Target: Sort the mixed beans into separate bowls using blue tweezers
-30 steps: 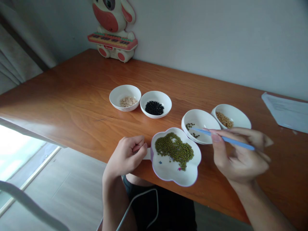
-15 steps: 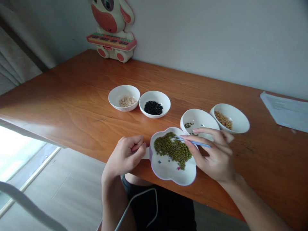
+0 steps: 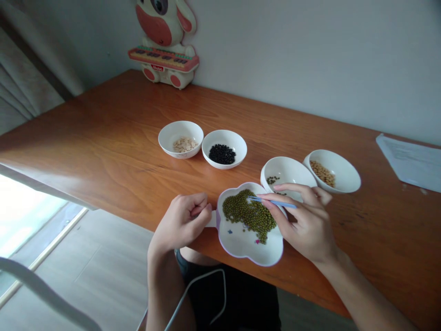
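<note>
My left hand (image 3: 184, 220) is closed around the handle of a white flower-shaped dish (image 3: 237, 243) with a purple rim. Green mung beans (image 3: 253, 214) spread over the upper part of the dish. Pinched in my right hand (image 3: 306, 220) is a pair of blue tweezers (image 3: 275, 201), their tips down among the beans; whether a bean sits between the tips I cannot tell. Just behind my right fingers stands a white bowl (image 3: 291, 170) with a few mung beans (image 3: 273, 179) in it, partly hidden by the hand.
Farther back are a bowl of pale flat seeds (image 3: 185, 144) and a bowl of black beans (image 3: 222, 154). To the right is a bowl of tan beans (image 3: 322, 173). A paper (image 3: 411, 161) lies at the right, and a cow-shaped toy keyboard (image 3: 165, 59) leans by the wall.
The whole view has shifted slightly, with things appearing a little farther right. The tweezers stay in the mung beans, their tips looking closer together. Both hands keep their holds.
</note>
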A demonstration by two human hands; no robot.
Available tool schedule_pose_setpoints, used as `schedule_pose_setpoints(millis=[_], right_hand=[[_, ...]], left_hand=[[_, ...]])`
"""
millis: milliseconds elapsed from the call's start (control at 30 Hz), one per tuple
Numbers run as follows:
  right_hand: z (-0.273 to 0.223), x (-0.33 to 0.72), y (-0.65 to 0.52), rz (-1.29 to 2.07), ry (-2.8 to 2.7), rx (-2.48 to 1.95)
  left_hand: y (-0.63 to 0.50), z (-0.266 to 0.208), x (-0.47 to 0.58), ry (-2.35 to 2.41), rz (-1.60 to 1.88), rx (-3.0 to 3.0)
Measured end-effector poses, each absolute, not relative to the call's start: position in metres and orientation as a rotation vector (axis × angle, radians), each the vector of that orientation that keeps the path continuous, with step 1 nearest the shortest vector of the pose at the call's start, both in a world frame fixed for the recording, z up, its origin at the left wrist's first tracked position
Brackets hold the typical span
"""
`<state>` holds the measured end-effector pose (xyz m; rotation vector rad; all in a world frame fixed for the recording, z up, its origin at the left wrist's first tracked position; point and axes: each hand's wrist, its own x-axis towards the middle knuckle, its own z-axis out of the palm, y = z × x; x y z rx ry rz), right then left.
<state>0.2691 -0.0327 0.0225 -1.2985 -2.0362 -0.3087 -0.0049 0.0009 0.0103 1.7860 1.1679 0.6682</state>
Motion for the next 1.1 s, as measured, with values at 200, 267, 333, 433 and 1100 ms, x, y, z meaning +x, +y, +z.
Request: schedule_pose_setpoints(millis=[200,267,333,433,1100], right_hand=[[0.022,0.268,-0.032,-0.302,-2.034,-1.31],[0.022,0.268,-0.032,-0.301,-2.032,-1.31],[0.022,0.267,-0.033,-0.306,-2.027,-1.307],[0.024,0.27,-0.035,-0.344,-2.012,-1.28],[0.026,0.271,-0.036,-0.42,-1.994,-1.257]], left_hand=[[0.001,0.011,-0.004,1.172,0.662,1.786],[0.002,0.012,-0.004,1.167,0.663,1.789],[0.002,0.012,-0.004,1.16,0.668,1.793],[0.002,0.011,-0.004,1.16,0.675,1.798],[0.002,0.009,-0.005,1.164,0.663,1.803]])
